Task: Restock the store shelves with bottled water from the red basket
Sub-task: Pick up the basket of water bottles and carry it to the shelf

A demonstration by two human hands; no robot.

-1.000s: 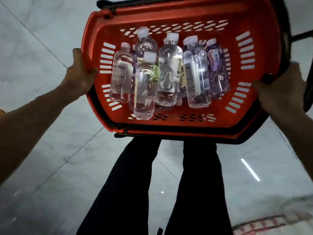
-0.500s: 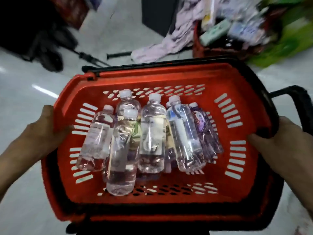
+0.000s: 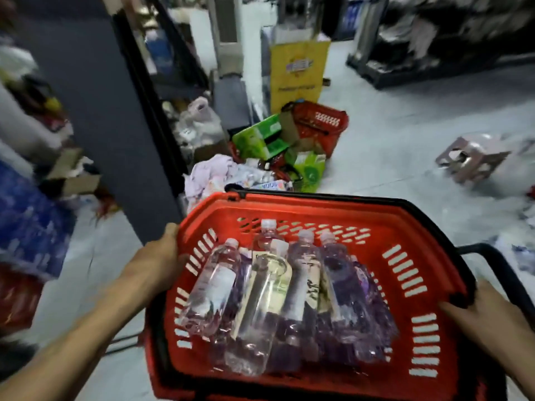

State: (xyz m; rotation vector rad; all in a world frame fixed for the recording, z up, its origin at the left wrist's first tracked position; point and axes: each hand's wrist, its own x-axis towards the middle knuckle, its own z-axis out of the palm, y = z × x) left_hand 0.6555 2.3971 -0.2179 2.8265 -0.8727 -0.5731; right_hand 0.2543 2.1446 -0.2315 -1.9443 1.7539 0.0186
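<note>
I carry the red basket [image 3: 405, 227] in front of me at waist height. My left hand [image 3: 157, 256] grips its left rim, thumb over the edge. My right hand [image 3: 489, 322] grips the right rim near the black handle [image 3: 498, 264]. Several clear water bottles [image 3: 257, 299] with white caps lie side by side on the basket's floor, caps pointing away from me. One at the right has a purple label [image 3: 362, 282].
A dark shelf unit's end panel [image 3: 95, 111] stands at the left, with stocked shelves [image 3: 23, 198] beside it. Ahead on the floor lie a second red basket [image 3: 321, 125], green cartons [image 3: 260, 137], cloth and bags. A small stool [image 3: 472, 160] sits at the right on pale floor.
My view has swung up from the floor and my legs to the aisle ahead. Both hands keep their hold on the basket's sides; the bottles have barely shifted.
</note>
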